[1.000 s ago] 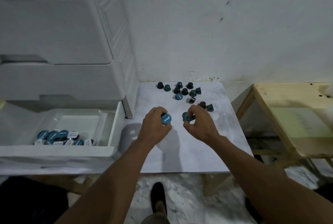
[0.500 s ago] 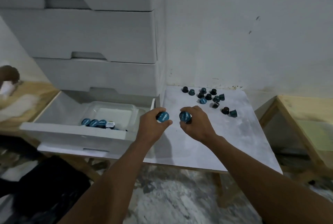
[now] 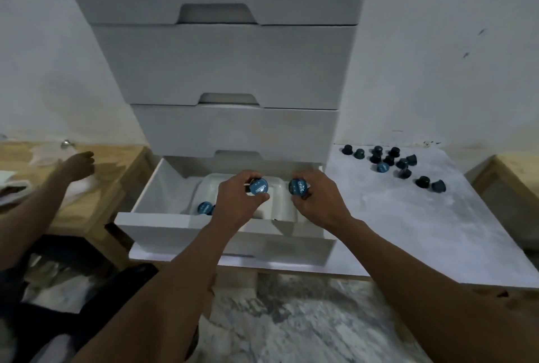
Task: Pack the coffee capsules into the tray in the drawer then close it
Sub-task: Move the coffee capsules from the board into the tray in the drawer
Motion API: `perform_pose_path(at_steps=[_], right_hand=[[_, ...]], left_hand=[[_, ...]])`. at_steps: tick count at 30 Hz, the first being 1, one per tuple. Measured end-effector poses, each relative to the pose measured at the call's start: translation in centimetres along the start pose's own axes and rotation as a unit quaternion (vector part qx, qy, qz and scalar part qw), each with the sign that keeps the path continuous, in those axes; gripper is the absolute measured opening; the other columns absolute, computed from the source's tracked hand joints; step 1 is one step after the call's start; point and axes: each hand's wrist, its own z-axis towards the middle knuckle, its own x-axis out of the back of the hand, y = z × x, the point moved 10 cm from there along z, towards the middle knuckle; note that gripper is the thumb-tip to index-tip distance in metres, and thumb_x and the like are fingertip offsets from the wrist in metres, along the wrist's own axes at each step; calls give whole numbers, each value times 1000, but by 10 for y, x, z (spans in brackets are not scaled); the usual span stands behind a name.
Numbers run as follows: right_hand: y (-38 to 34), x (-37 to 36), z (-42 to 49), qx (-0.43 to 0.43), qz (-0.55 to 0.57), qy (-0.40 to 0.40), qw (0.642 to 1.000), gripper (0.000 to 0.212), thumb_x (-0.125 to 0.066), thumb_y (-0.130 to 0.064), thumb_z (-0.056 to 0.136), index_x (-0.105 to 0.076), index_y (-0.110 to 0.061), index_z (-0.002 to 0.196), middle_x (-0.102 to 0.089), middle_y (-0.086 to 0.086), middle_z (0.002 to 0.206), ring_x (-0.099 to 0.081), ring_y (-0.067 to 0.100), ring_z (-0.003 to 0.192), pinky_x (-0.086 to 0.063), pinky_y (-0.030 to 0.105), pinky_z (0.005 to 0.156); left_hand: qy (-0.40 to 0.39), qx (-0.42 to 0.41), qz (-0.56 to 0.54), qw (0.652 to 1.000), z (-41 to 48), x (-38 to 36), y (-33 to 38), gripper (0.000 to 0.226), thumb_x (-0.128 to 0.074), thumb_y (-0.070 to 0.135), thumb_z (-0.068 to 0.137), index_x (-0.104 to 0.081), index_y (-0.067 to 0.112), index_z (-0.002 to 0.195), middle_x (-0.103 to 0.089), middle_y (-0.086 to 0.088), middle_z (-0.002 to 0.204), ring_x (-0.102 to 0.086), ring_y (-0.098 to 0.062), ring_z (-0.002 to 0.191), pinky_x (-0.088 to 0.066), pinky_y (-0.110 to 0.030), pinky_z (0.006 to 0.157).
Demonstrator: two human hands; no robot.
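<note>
My left hand point(image 3: 237, 202) pinches a blue-lidded coffee capsule point(image 3: 259, 186) above the white tray point(image 3: 277, 187) in the open bottom drawer point(image 3: 151, 224). To its right my right hand point(image 3: 319, 202) holds a second blue-lidded capsule point(image 3: 298, 187) over the tray's right side. Capsules lying in the tray point(image 3: 205, 208) show at its near left, partly hidden by the drawer front and my left arm. Several loose dark capsules point(image 3: 389, 159) lie scattered on the white table point(image 3: 408, 216) near the wall.
The white drawer cabinet point(image 3: 230, 70) rises behind, its upper drawers shut. Another person's hand point(image 3: 78, 164) reaches over a wooden table point(image 3: 96, 196) at the left. A second wooden table point(image 3: 507, 181) stands at the far right. Marbled floor lies below.
Both hands carried their capsules left from the white table to over the tray in the drawer. The view swung left, bringing the cabinet to centre and another person's arm into sight.
</note>
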Motion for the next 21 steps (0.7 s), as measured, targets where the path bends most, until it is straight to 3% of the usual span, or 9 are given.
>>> perform_pose_path(at_steps=[4,7,11,14,18,21], right_hand=[[-11,-25,5,-33,8,-7,999,43,-74,-21,79,-59,-14,118,-61,5,115,-54,12,94,-40,17,83],[-12,-40,11,-52,6,-15,999,48,-75,-21,79,-56,-15,122,-61,5,120,-58,17,103,-41,18,86],[-4,-58,27,-65,-18,-34,997,42,-75,-19,77,-58,-13,115,-63,7,111,-58,18,95,-48,25,82],[7,-71,43,-66,-41,-58,995,44,-74,-20,78,-58,-15,118,-59,7,115,-53,14,96,-43,23,85],[27,-92,59,-87,-46,-100,990,51,-72,-23,79,-53,-17,125,-58,5,122,-54,18,105,-41,24,88],[38,-107,66,-92,-44,-130,986,49,-72,-23,79,-54,-16,124,-59,6,121,-56,20,105,-46,29,90]], left_hand=[[-16,17,10,1000,15,25,-29,45,-81,13,72,-61,15,112,-64,5,101,-62,-10,88,-41,-6,65],[-34,28,7,999,24,29,-48,44,-81,13,71,-61,17,110,-66,4,103,-64,-12,90,-46,-11,69],[-54,34,-12,998,37,20,-64,44,-82,8,69,-62,19,107,-68,2,102,-67,-13,92,-56,-24,76],[-70,20,-5,997,49,8,-68,39,-82,6,67,-66,17,101,-69,0,99,-67,-15,91,-56,-30,82],[-114,26,19,993,64,-15,-83,42,-83,9,66,-66,19,102,-68,-1,101,-67,-14,90,-57,-34,83],[-161,33,51,985,75,-34,-95,43,-82,10,67,-64,21,105,-69,3,101,-66,-10,91,-56,-28,83]])
